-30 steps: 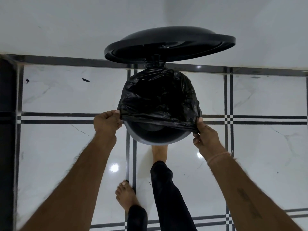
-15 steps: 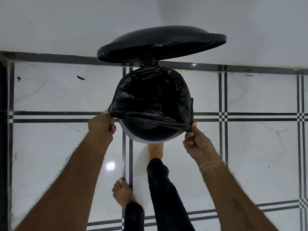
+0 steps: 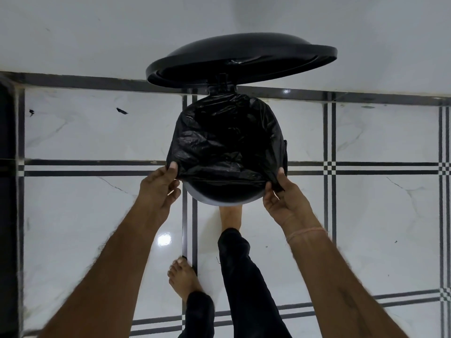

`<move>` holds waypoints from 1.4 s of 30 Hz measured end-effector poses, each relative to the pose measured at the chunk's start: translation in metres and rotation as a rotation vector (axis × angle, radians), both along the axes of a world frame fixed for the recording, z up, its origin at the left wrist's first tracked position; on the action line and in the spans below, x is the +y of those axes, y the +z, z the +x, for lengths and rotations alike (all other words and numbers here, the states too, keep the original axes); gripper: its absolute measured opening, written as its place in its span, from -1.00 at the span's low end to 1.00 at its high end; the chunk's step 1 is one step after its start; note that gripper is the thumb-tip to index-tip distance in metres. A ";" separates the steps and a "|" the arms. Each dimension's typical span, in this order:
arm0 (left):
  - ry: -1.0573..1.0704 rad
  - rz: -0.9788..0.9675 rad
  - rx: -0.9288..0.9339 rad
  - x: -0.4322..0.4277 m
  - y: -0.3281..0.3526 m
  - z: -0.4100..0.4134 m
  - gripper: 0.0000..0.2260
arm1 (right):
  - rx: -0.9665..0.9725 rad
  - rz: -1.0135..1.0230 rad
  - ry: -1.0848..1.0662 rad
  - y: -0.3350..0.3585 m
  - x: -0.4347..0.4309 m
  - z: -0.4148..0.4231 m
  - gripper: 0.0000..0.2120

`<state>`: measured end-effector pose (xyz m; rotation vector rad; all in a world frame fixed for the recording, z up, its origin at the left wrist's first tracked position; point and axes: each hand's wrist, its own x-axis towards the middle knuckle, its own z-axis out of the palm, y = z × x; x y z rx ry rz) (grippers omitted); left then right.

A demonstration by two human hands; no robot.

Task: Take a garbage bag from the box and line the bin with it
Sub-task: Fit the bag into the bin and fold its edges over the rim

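Note:
A round pedal bin point(image 3: 220, 200) stands on the floor by the wall, its black lid point(image 3: 241, 59) raised. A black garbage bag point(image 3: 227, 145) sits in the bin's mouth, its edge folded over the far and side rim; the near rim still shows grey. My left hand point(image 3: 158, 189) pinches the bag's edge at the left of the rim. My right hand point(image 3: 284, 198) pinches the bag's edge at the right of the rim. My right foot point(image 3: 230, 217) is under the bin's front, on the pedal side. The bag box is out of view.
White marble floor tiles point(image 3: 380, 215) with black stripe borders surround the bin. A white wall point(image 3: 97, 32) rises right behind it. My left foot point(image 3: 183, 279) stands on the floor nearer to me. A dark edge point(image 3: 7, 191) runs down the far left.
Both hands have shifted along the rim toward me, drawing the bag's front edge lower over the near side. The left hand has turned from a fist to a thumb pinch.

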<state>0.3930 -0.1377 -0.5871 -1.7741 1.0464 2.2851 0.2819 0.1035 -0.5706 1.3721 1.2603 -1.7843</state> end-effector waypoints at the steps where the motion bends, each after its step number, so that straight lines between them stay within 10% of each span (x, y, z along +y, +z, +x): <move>1: 0.030 0.026 -0.011 0.000 0.001 0.001 -0.89 | 0.004 0.028 0.010 0.001 -0.002 0.001 -0.87; 17: 0.265 0.325 -0.033 0.023 -0.014 0.025 -0.81 | 0.050 -0.126 -0.177 0.004 -0.039 0.015 -0.80; 26: 0.230 0.324 -0.042 0.034 -0.017 0.023 -0.83 | -0.100 -0.019 0.137 0.005 -0.023 0.051 -0.71; 42: 0.256 0.362 -0.066 0.050 -0.023 0.022 -0.81 | 0.002 -0.235 -0.177 -0.028 -0.031 0.094 -0.64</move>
